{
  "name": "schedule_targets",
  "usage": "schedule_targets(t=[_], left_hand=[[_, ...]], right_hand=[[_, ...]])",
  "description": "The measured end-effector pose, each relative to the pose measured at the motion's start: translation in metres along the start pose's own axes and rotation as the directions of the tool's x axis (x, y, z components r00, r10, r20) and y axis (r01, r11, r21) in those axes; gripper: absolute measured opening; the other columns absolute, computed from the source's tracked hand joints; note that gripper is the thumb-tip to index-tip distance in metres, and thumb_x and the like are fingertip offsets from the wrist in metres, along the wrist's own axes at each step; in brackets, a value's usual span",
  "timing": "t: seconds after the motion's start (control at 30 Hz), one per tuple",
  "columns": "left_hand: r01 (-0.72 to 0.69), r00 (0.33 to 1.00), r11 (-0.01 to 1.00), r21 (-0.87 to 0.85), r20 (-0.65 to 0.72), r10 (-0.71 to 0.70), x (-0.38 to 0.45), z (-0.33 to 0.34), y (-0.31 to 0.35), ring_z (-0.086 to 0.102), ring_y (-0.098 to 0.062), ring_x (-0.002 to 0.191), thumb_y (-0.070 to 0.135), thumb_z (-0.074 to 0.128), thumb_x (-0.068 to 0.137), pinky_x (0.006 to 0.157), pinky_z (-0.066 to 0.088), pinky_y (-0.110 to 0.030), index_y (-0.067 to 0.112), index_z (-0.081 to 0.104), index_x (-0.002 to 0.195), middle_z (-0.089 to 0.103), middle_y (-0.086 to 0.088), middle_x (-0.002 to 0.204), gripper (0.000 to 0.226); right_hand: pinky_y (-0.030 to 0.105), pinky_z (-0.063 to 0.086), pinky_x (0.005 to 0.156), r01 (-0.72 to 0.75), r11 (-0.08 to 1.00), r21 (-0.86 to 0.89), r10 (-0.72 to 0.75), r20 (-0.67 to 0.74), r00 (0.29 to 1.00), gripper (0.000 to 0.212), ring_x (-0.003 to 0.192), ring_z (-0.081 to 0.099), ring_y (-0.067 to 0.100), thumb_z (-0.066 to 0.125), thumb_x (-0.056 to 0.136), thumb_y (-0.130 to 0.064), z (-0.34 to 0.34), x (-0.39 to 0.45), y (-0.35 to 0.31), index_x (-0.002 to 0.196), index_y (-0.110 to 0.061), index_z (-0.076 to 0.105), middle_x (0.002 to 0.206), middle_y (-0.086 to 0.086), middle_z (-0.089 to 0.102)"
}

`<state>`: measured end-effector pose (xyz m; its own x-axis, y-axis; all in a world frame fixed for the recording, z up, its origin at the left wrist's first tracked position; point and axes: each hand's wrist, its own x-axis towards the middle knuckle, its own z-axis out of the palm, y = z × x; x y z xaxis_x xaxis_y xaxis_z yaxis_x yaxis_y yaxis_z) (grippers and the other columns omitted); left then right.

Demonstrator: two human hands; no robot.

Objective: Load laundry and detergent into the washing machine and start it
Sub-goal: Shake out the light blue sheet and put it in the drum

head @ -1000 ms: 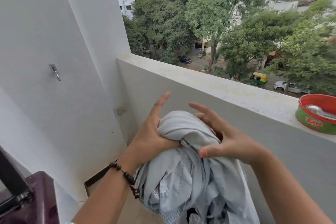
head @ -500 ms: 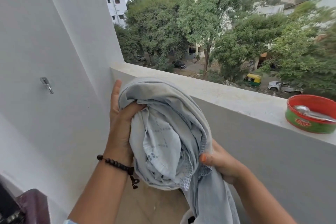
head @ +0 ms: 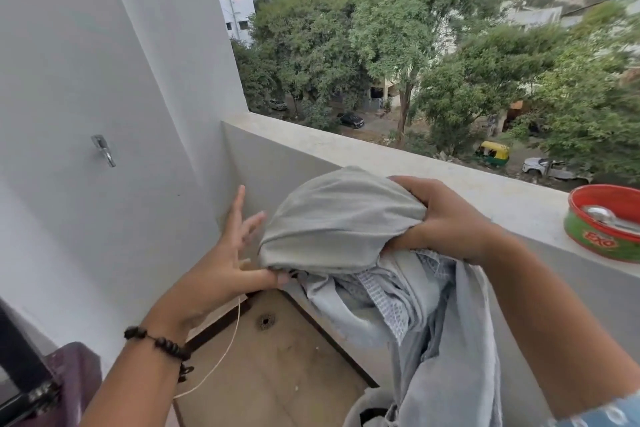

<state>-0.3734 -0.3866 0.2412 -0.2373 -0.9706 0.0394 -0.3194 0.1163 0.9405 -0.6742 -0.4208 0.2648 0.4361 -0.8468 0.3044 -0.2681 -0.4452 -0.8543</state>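
A bundle of pale grey laundry (head: 339,222) hangs in mid-air in front of me over a balcony floor, its loose end trailing down to the lower right. My right hand (head: 440,218) grips the top right of the bundle, fingers curled into the cloth. My left hand (head: 228,260) is to the left of it with fingers spread; its thumb touches the bundle's lower left edge. A dark maroon edge (head: 69,378) with a black hinged part shows at the bottom left corner; I cannot tell what it belongs to.
A parapet wall (head: 346,146) runs across behind the laundry, with a red and green tin (head: 606,222) holding a spoon on its ledge at right. A white wall (head: 86,80) with a metal hook (head: 104,149) stands left. The tiled floor (head: 277,357) has a drain and a thin cord.
The bundle shifted right and lower. My right hand moved from under it to gripping its top. My left hand let go of the cloth and spread open beside it.
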Motion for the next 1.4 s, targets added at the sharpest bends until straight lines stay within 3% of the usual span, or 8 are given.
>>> schedule_targets(t=[0.17,0.23,0.33,0.5,0.63,0.8,1.1,1.4], left_hand=[[-0.192,0.98,0.8,0.568,0.155,0.125,-0.001,0.026,0.043,-0.015,0.007,0.145,0.063,0.088,0.048,0.123,-0.001,-0.043,0.066,-0.032,0.131,-0.018,0.025,0.159,0.146],[-0.265,0.964,0.715,0.647,0.191,0.185,0.007,0.05,0.044,-0.005,-0.004,0.15,0.062,0.087,0.052,0.121,-0.006,-0.054,0.059,-0.035,0.134,0.0,0.015,0.164,0.147],[-0.272,0.958,0.805,0.527,0.07,0.279,0.018,0.064,0.034,0.057,-0.025,0.123,0.05,0.09,0.056,0.11,0.036,-0.055,0.059,-0.019,0.142,0.063,0.007,0.129,0.14],[-0.347,0.908,0.906,0.244,-0.154,0.389,0.028,0.066,0.019,0.071,-0.023,0.08,0.046,0.088,0.053,0.077,0.058,-0.049,0.054,0.01,0.143,0.074,-0.006,0.088,0.119],[-0.423,0.858,0.905,0.042,-0.302,0.415,0.035,0.059,0.015,0.069,-0.018,0.102,0.033,0.096,0.054,0.093,0.055,-0.039,0.03,0.018,0.147,0.063,-0.01,0.125,0.12],[-0.508,0.767,0.86,0.045,-0.432,0.475,0.044,0.049,0.022,0.056,-0.011,0.125,0.017,0.088,0.064,0.105,0.048,-0.036,0.005,0.012,0.149,0.022,-0.012,0.158,0.114],[-0.487,0.794,0.868,-0.095,-0.462,0.394,0.038,0.057,0.021,0.055,-0.011,0.124,0.011,0.085,0.069,0.102,0.049,-0.034,0.008,0.02,0.148,0.037,-0.011,0.15,0.102],[-0.138,0.982,0.986,-0.089,-0.143,0.124,0.017,0.037,-0.029,0.048,-0.004,0.131,0.028,0.091,0.062,0.109,0.043,-0.044,0.036,0.014,0.153,0.042,0.017,0.148,0.12]], right_hand=[[0.04,0.054,0.075,0.094,0.887,-0.452,0.029,0.257,0.966,0.045,0.084,0.067,0.011,0.083,0.064,-0.017,0.009,0.021,-0.031,0.105,-0.027,0.066,0.093,-0.006,0.072],[0.031,0.053,0.07,0.12,0.845,-0.521,0.064,0.321,0.945,0.046,0.078,0.066,0.008,0.083,0.062,-0.019,0.016,0.026,-0.041,0.104,-0.027,0.065,0.09,-0.006,0.071],[0.023,0.05,0.067,0.125,0.854,-0.506,0.037,0.298,0.954,0.057,0.079,0.064,0.006,0.084,0.063,-0.017,0.017,0.026,-0.039,0.112,-0.029,0.058,0.094,-0.007,0.068],[0.028,0.053,0.086,0.029,1.0,-0.005,-0.028,0.175,0.984,0.079,0.103,0.066,0.013,0.083,0.072,-0.024,0.01,0.007,-0.003,0.137,-0.038,0.041,0.121,-0.002,0.062],[0.044,0.035,0.113,-0.101,0.966,0.238,0.069,0.139,0.988,0.109,0.141,0.037,0.011,0.083,0.055,-0.065,0.009,-0.017,0.04,0.146,-0.053,0.023,0.154,-0.018,0.032],[0.033,0.044,0.105,-0.224,0.944,0.241,0.183,0.182,0.966,0.118,0.131,0.048,0.003,0.088,0.05,-0.06,0.017,-0.034,0.074,0.146,-0.049,0.02,0.145,-0.02,0.044],[0.03,0.059,0.077,-0.086,0.963,0.256,0.145,-0.22,0.965,0.039,0.093,0.071,0.01,0.071,0.077,0.011,0.028,-0.016,0.066,0.104,-0.017,0.07,0.095,-0.006,0.076],[0.017,0.05,0.059,-0.021,0.98,0.196,0.084,-0.319,0.944,0.027,0.071,0.067,-0.002,0.077,0.078,0.001,0.026,-0.001,0.05,0.086,-0.024,0.071,0.074,-0.015,0.074]])
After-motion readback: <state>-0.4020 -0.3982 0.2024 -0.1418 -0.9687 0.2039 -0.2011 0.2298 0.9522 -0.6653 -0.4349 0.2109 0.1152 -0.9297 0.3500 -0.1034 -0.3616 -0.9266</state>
